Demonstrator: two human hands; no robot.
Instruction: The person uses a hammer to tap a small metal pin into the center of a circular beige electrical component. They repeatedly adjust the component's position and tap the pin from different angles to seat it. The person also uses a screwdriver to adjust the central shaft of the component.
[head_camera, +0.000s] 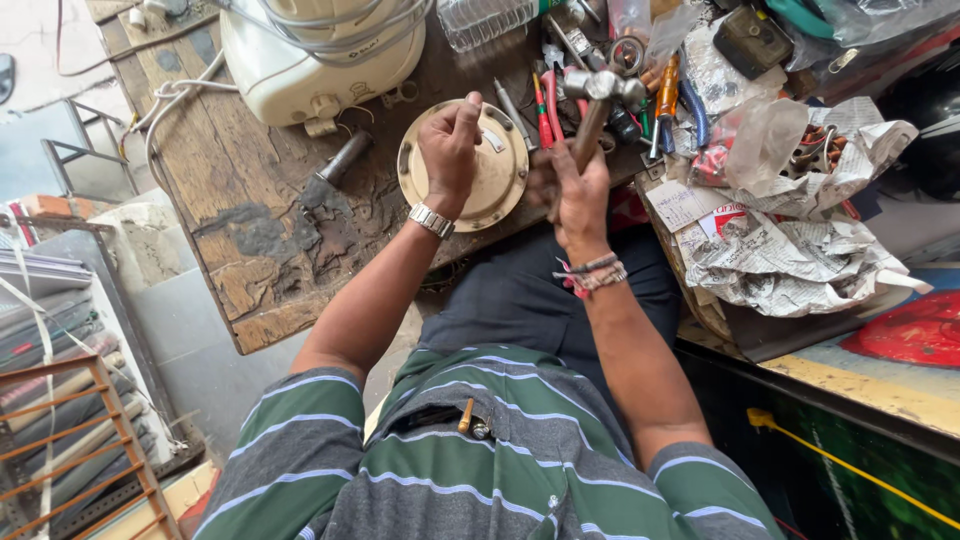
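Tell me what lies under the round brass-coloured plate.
The round brass-coloured plate lies on the worn wooden bench, its near edge at the bench's edge. The left hand pinches something small above it. Whatever sits directly beneath is covered.

On the bench (250, 200) a round metal plate (490, 190) lies near the front edge, with the left hand (450, 145) over it. Just right of it the right hand (575, 195) holds a hammer (597, 95). Behind the plate stands an appliance (320, 50) (cables draped on top); crumpled newspaper (800, 250) lies far right, loose tools (655, 110) between.
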